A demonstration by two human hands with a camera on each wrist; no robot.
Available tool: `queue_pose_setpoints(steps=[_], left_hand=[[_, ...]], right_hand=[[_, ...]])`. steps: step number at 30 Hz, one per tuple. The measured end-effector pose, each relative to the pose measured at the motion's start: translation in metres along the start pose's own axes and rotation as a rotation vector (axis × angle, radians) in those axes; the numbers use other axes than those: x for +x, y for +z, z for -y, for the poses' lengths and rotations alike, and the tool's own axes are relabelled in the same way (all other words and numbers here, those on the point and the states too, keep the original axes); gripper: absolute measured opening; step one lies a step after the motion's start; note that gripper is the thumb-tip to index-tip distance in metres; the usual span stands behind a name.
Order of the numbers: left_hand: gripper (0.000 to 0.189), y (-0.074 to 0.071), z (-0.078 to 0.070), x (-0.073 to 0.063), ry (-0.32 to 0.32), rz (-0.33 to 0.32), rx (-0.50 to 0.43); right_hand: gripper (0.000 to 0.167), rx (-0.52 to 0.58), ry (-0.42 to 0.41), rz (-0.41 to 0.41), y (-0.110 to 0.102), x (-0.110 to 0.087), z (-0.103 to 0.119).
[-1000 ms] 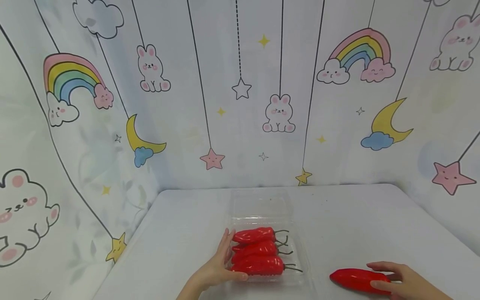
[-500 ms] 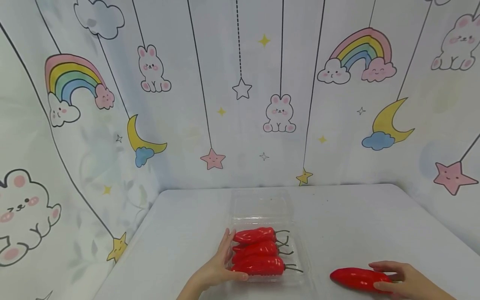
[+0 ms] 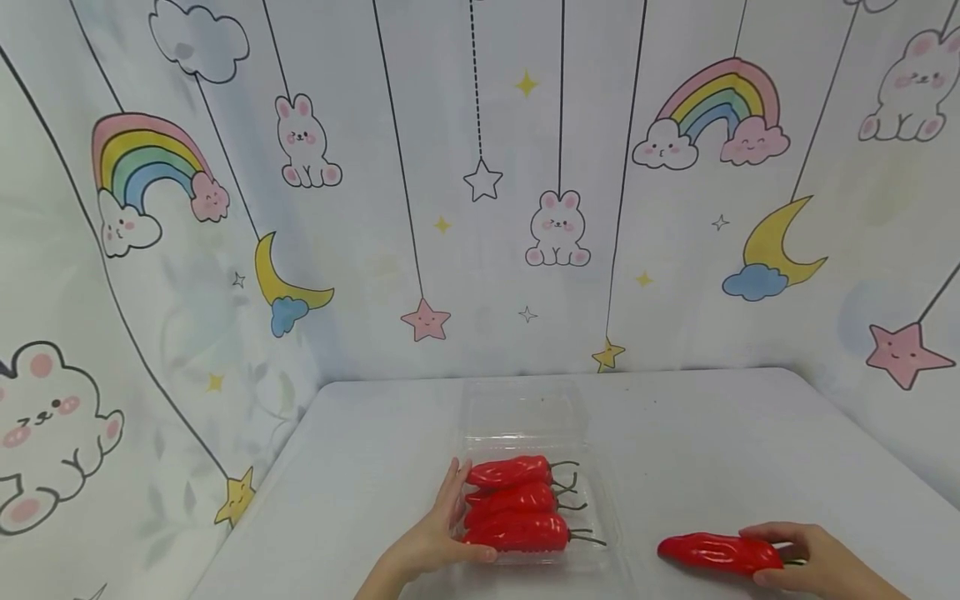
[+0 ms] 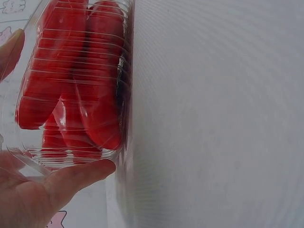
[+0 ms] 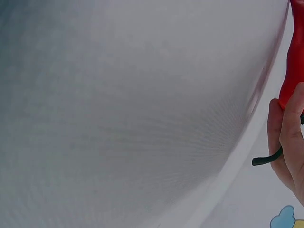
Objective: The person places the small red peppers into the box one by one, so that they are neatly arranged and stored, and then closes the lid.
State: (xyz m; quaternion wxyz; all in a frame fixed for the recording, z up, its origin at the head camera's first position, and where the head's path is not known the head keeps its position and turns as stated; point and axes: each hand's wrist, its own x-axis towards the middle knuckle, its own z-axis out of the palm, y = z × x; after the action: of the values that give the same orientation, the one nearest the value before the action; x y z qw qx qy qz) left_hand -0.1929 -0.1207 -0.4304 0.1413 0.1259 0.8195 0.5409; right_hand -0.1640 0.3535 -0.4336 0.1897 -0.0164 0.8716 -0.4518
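A clear plastic clamshell box [image 3: 606,492] sits at the front middle of the table in the head view, lid folded back. Several red peppers [image 3: 517,532] lie in it side by side, green stems pointing right. My left hand [image 3: 438,529] grips the box's left end, thumb at the near corner and fingers along the far side; the left wrist view shows the thumb [image 4: 78,183] against the ribbed plastic. To the right of the box, another red pepper [image 3: 712,552] is pinched near its stem end by my right hand [image 3: 813,558]. Its curved stem [image 5: 267,159] pokes out past the fingers.
The open lid [image 3: 522,410] lies flat behind the box. A white table [image 3: 375,450] spreads around it, enclosed at the back and sides by a curtain [image 3: 360,208] printed with rabbits, stars and rainbows.
The pepper in my right hand has rolled a little, and its stem shows more. My right hand has shifted slightly towards the stem end. My left hand and the box stay put.
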Motion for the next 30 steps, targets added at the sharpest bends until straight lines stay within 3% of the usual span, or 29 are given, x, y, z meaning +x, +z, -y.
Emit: queue_pose_setpoints(steps=[11,30], left_hand=[[0.115,0.000,0.001,0.001,-0.002,0.002,-0.003],[0.114,0.000,0.002,0.000,0.001,0.005,-0.008]], right_hand=[[0.063,-0.002,0.017,-0.017,-0.002,0.001,0.000],[0.070,-0.065,-0.087,-0.117,0.003,-0.003,0.028]])
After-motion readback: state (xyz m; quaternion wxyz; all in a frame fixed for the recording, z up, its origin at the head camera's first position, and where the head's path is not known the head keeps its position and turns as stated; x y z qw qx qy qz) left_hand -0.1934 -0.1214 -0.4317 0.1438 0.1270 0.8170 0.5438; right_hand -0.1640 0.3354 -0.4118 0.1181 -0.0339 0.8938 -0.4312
